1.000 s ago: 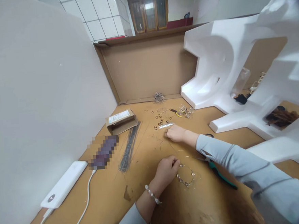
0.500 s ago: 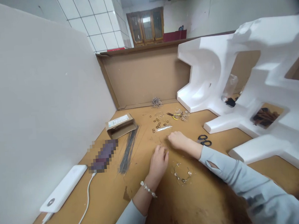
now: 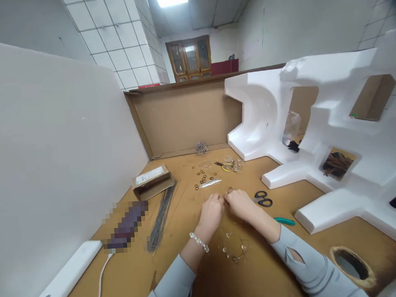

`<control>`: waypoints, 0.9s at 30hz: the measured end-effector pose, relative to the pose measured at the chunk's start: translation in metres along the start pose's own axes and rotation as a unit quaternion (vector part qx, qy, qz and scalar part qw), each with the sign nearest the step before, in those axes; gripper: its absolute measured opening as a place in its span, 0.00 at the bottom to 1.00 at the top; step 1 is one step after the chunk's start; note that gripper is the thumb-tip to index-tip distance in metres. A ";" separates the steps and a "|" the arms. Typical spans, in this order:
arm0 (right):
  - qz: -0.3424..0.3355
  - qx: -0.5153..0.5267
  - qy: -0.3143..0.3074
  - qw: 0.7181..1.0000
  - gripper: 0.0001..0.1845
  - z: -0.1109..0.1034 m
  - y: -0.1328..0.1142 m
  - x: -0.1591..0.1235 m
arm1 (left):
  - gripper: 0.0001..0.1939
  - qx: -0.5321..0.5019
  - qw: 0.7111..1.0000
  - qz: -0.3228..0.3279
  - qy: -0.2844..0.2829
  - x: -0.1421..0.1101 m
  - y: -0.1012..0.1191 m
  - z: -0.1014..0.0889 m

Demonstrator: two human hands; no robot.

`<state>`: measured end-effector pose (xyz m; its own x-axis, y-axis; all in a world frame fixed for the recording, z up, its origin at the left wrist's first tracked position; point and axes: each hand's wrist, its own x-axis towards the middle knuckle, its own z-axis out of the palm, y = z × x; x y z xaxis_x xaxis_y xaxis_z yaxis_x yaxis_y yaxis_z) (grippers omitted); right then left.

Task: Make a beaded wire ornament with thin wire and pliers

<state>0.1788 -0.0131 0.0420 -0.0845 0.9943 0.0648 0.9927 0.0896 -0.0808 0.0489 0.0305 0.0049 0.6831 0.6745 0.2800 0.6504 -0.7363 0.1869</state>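
Note:
My left hand (image 3: 212, 214) and my right hand (image 3: 241, 205) are close together above the table, fingertips pinched and almost touching. Something small and dark shows at the right fingertips, too tiny to name; whatever the left fingers hold is hidden. Just below lies a loose curve of wire with clear beads (image 3: 235, 258). Beyond the hands are several small dark rings (image 3: 203, 180) and a clear, shiny strip (image 3: 210, 183). Scissors with black handles (image 3: 265, 202) lie right of my right hand. A teal handle (image 3: 284, 221) shows beside the right forearm.
Left of my hands lie a bundle of grey wires (image 3: 162, 216), an open cardboard box (image 3: 153, 181), a blurred-out dark object (image 3: 127, 226) and a white power bank (image 3: 65, 280). Yellow-handled pliers (image 3: 223, 167) lie farther back. White foam packing (image 3: 308, 168) stands at right, near a round hole (image 3: 351, 264).
My hands have come together, and the left fingers have closed to a pinch beside the right ones. The camera view has tilted up, bringing the teal handle and the round hole into sight.

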 end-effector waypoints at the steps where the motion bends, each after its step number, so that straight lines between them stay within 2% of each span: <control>1: 0.002 0.015 0.004 1.000 0.14 0.001 0.004 0.001 | 0.13 -0.003 1.000 0.002 -0.002 0.003 0.000 0.000; 6: 0.017 0.092 0.019 0.995 0.14 0.000 0.020 0.006 | 0.13 -0.070 0.997 -0.012 -0.005 0.019 -0.001 -0.005; 11: 0.016 0.207 0.015 0.978 0.11 -0.008 0.037 0.009 | 0.09 -0.207 0.978 -0.035 0.016 0.028 -0.006 -0.013; 13: 0.016 0.272 -0.002 0.962 0.11 -0.009 0.043 0.010 | 0.07 -0.292 0.955 -0.052 0.012 0.029 -0.010 -0.014; 17: 0.035 0.389 -0.007 0.920 0.12 -0.009 0.049 0.012 | 0.08 -0.463 0.881 -0.091 -0.027 0.030 -0.015 -0.014; 23: 0.049 0.513 -0.024 0.856 0.19 -0.018 0.049 0.010 | 0.16 -0.578 0.810 -0.091 -0.043 0.029 -0.015 -0.029; 27: 0.060 0.561 -0.025 0.825 0.19 -0.028 0.046 0.006 | 0.18 -0.641 0.763 -0.069 -0.049 0.026 -0.015 -0.042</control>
<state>0.2268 -0.0048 0.0666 -0.0228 0.9986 -0.0482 0.2913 -0.0395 -0.9558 0.0430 0.0571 0.0490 0.7007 0.7042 0.1145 -0.0977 -0.0643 0.9931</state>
